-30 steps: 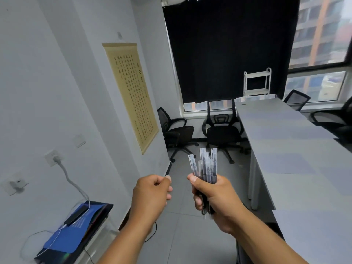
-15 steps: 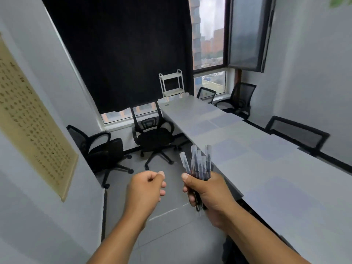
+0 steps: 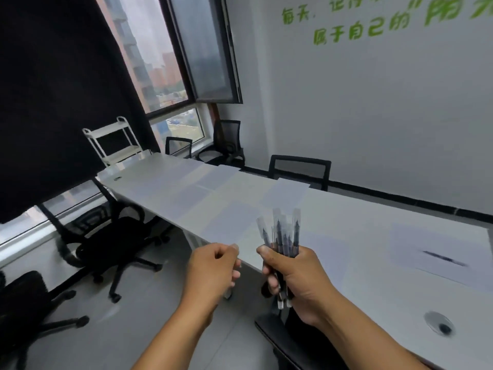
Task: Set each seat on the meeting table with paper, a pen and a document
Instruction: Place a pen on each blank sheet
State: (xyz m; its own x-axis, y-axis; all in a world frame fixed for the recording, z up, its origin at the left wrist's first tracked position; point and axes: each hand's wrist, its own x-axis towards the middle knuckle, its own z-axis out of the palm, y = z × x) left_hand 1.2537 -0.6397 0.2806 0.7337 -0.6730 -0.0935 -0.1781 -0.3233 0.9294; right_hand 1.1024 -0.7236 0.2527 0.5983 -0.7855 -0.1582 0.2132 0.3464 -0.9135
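Observation:
My right hand (image 3: 298,276) grips a bundle of clear-capped black pens (image 3: 284,233), tips up, just over the near edge of the long white meeting table (image 3: 373,209). Beside it on the left, my left hand (image 3: 213,271) is curled, with what looks like the end of a single pen (image 3: 228,295) showing below its fingers. Several white paper sheets lie along the table, one just beyond my hands (image 3: 229,222) and one across from it (image 3: 285,194). A sheet at the right (image 3: 416,244) has a dark pen (image 3: 445,259) lying on it.
A black office chair (image 3: 106,236) stands left of the table and another (image 3: 300,169) at its far side. More chairs (image 3: 229,141) and a white trolley (image 3: 114,140) stand by the window. A cable grommet (image 3: 438,323) sits in the tabletop. A dark chair back (image 3: 288,343) is below my right arm.
My view has swung right from the scroll wall to the table. Both hands came along, the right still gripping the pens. The pen tip above my left fist no longer shows.

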